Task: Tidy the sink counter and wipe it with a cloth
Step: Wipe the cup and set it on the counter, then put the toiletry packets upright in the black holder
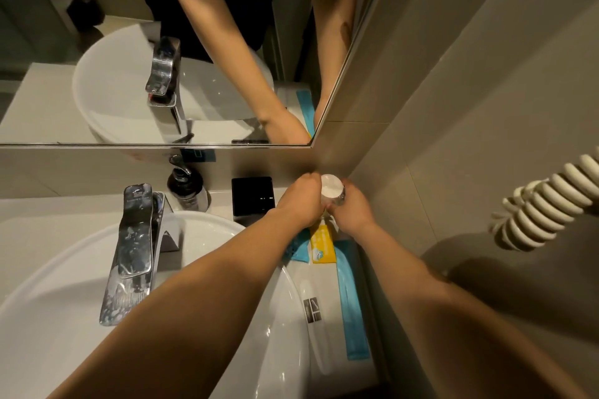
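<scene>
Both my hands meet at the far right corner of the counter, below the mirror. My left hand (299, 199) and my right hand (351, 209) are wrapped around a small clear bottle with a white cap (331, 186), held upright. Just below them lie a yellow packet (321, 244) and blue packets (351, 298) on the narrow white counter strip (319, 282) right of the round white basin (207, 230). No cloth is clearly visible.
A chrome tap (133, 249) stands at the basin's back left. A dark soap pump bottle (184, 183) and a black square box (252, 197) sit against the back wall. A coiled white cord (547, 201) hangs on the right wall. The mirror (129, 42) reflects my arms.
</scene>
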The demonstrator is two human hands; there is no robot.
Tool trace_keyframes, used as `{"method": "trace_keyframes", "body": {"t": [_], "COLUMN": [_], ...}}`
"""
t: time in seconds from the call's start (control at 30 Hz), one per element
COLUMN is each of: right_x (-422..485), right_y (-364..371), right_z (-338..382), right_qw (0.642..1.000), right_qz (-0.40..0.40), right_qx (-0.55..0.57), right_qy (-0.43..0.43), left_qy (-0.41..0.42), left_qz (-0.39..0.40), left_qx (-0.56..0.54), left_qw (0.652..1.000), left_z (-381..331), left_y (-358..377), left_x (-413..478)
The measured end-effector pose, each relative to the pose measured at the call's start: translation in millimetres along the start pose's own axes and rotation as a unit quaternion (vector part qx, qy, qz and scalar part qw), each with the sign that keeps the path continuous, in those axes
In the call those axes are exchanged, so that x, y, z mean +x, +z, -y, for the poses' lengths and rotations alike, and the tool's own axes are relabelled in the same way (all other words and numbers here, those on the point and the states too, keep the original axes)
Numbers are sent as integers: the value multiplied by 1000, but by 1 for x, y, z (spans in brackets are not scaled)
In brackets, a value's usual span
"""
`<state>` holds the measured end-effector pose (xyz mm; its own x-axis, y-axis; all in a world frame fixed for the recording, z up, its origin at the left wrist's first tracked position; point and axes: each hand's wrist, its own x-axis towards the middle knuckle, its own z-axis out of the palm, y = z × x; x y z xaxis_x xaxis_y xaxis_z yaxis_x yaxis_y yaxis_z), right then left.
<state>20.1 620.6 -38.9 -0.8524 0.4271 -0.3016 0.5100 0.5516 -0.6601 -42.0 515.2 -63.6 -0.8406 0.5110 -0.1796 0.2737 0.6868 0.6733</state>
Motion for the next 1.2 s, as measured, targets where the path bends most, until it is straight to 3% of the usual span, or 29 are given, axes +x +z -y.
{"method": "trace_keyframes", "body": {"t": [0.27, 0.5, 0.83, 1.0, 1.2], "right_x": [-19, -66, -131, -141, -145], "right_y": [0, 16, 26, 30, 36], "right_z": [-6, -23, -58, -79, -97], "right_qw": [997, 988, 996, 998, 997], "right_qz": [-44, -99, -62, -57, -59], "right_qx": [59, 111, 36, -5, -34], "right_qy": [36, 44, 45, 41, 38], "left_qy": [7, 67, 94, 190, 19], "left_qz": [-47, -90, -115, -122, -148], "left_qx": [-7, 47, 169, 202, 220], "left_qw": [999, 993, 974, 953, 964], "left_z": [-7, -1, 57, 76, 105], "left_y": [-14, -19, -38, -40, -33], "left_x": [-46, -117, -145, -160, -168]}}
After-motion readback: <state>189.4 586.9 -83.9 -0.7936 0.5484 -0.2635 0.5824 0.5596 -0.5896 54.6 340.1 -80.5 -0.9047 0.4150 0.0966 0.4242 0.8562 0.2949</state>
